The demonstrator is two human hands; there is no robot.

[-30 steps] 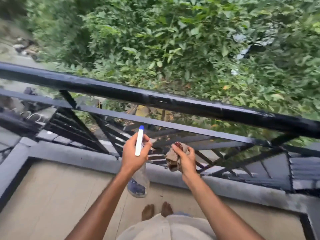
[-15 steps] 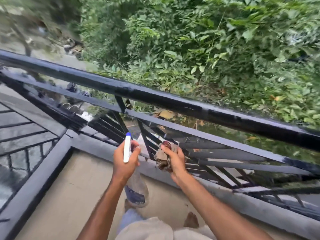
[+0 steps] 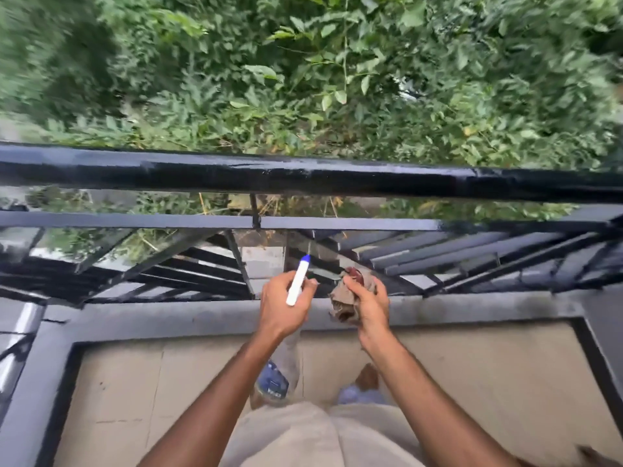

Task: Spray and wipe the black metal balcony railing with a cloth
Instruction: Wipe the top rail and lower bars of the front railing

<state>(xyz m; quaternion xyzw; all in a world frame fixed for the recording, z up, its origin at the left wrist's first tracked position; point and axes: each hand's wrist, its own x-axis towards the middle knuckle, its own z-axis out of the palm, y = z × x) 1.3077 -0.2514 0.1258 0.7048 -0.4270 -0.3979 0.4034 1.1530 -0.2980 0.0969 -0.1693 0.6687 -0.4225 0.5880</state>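
Note:
The black metal railing (image 3: 303, 178) runs across the whole view, its thick top bar above a thinner bar and slanted slats. My left hand (image 3: 285, 306) grips the neck of a clear spray bottle (image 3: 278, 375); the white head with a blue tip points up toward the slats, and the bottle body hangs below my wrist. My right hand (image 3: 367, 306) holds a crumpled brownish cloth (image 3: 344, 303) bunched in its fingers, just to the right of the bottle. Both hands hover close together below the top bar, near the lower slats, touching no bar.
A grey concrete curb (image 3: 168, 320) borders the beige tiled balcony floor (image 3: 135, 382). A second black rail section (image 3: 17, 335) runs along the left side. Dense green foliage (image 3: 337, 79) fills the space beyond the railing. My foot (image 3: 369, 379) shows on the floor.
The view has swung so the railing now lies level instead of slanting. Both hands keep the same hold on bottle and cloth and stay side by side.

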